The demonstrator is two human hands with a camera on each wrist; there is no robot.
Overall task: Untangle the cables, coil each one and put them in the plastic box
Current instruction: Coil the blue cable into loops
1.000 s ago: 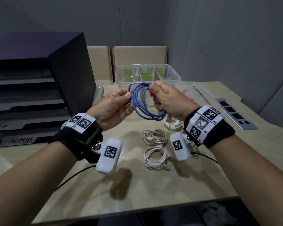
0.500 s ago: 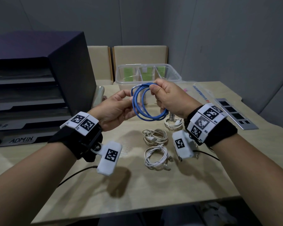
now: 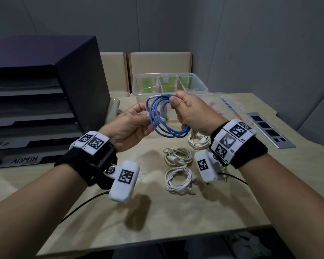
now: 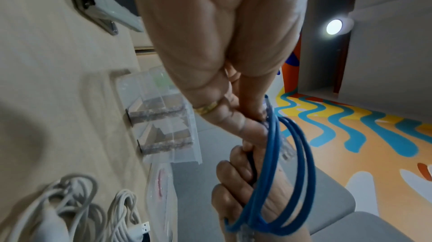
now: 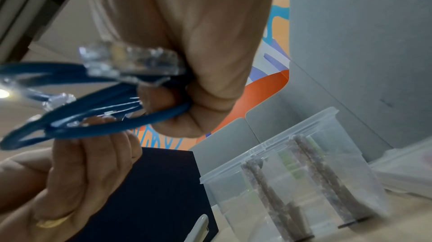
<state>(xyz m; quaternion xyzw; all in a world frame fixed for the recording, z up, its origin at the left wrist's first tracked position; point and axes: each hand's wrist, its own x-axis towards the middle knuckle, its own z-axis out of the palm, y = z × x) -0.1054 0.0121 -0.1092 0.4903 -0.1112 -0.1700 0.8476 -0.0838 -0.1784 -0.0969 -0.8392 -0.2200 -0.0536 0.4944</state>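
A blue network cable (image 3: 163, 126) wound into a loop hangs in the air in front of the clear plastic box (image 3: 200, 86). My right hand (image 3: 173, 104) grips the loop's upper right side, fingers curled round the strands (image 4: 273, 153). My left hand (image 3: 145, 112) pinches the loop's left side between thumb and fingers. A clear plug (image 5: 131, 61) lies against my right palm. Three coiled white cables lie on the table below: one in the middle (image 3: 178, 156), one nearer me (image 3: 179, 179), one under my right wrist (image 3: 197, 142). The box's three compartments hold no cables.
A black paper tray stack (image 3: 45, 101) labelled ADMIN fills the left side. A stapler (image 3: 113, 107) lies beside it. The box's clear lid (image 3: 230, 107) and a grey metal plate (image 3: 269, 131) lie to the right. The table's front edge (image 3: 157, 242) is close to me.
Both hands have lifted the blue loop slightly. My left hand has drawn away from the right one, to the loop's left side.
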